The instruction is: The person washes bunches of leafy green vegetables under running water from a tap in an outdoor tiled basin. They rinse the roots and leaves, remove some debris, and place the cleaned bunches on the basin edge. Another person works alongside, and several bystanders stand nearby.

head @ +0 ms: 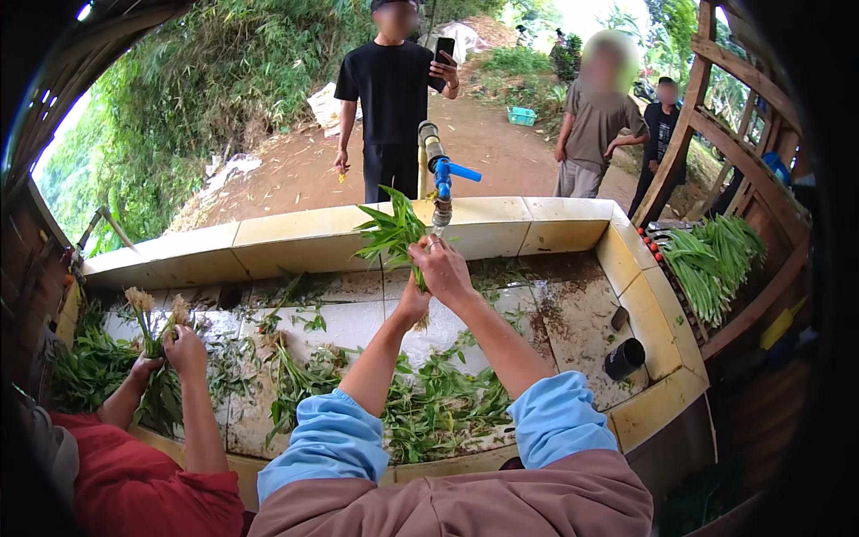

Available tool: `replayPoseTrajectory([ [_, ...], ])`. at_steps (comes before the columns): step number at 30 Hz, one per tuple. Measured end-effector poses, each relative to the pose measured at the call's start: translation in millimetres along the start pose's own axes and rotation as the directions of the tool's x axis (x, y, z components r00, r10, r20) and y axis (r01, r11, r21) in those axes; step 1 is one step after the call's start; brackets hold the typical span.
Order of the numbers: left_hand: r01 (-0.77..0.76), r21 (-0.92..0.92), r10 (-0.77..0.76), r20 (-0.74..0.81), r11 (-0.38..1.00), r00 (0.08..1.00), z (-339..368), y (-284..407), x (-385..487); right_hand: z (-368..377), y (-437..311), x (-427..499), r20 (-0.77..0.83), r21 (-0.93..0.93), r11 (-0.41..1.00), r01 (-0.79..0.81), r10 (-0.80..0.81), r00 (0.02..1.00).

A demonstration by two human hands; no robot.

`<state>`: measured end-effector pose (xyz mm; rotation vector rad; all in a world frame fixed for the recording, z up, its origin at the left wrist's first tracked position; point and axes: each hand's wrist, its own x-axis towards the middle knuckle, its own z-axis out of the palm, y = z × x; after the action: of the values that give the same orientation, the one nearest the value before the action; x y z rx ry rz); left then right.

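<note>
My left hand (pixel 414 299) grips a bunch of leafy greens (pixel 396 231) low down, with pale roots showing beneath it. Against the same bunch, just above and to the right, my right hand (pixel 443 268) has its fingers bent round the stems. Both hands are under a tap with a blue lever (pixel 443 178), and water runs from its spout onto them. Below lies a tiled basin (pixel 362 329), wet in the middle. Loose greens (pixel 443 409) are strewn between my forearms, and a rooted bunch (pixel 295 376) lies left of them.
At the left, a co-worker's hands (pixel 184 352) hold another rooted bunch. A black cup (pixel 624 359) lies in the basin's right end. Bundled green stalks (pixel 711 262) rest on a rack beyond the right rim. Several people stand outside, one holding a phone (pixel 444 50). A wooden post (pixel 684 114) rises at right.
</note>
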<state>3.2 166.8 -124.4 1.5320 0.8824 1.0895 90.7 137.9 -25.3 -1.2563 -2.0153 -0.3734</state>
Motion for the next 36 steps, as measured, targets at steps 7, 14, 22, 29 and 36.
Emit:
replayPoseTrajectory([
  [7, 0.153, 0.144, -0.165, 0.073, 0.978, 0.984, -2, -21, -4, -5, 9, 1, 0.384, -0.110, 0.993, -0.038, 0.078, 0.920],
  [14, 0.105, 0.100, -0.110, 0.050, 0.989, 0.993, 6, -20, -15, 22, 11, -21, 0.225, -0.401, 0.914, 0.071, 0.023, 0.974],
  [22, 0.355, 0.221, -0.413, 0.339, 0.908, 0.845, -14, -8, -41, 23, 69, -33, 0.285, -0.269, 0.893, -0.361, 0.431, 0.856],
  [29, 0.317, 0.339, -0.464, 0.611, 0.886, 0.642, -35, 13, -48, 50, 81, -39, 0.804, 0.114, 0.819, -0.562, 0.256, 0.536],
  [36, 0.392, 0.234, -0.431, 0.714, 0.890, 0.552, -81, 12, -63, 64, 73, -55, 0.829, 0.557, 0.230, -0.798, -0.095, 0.551],
])
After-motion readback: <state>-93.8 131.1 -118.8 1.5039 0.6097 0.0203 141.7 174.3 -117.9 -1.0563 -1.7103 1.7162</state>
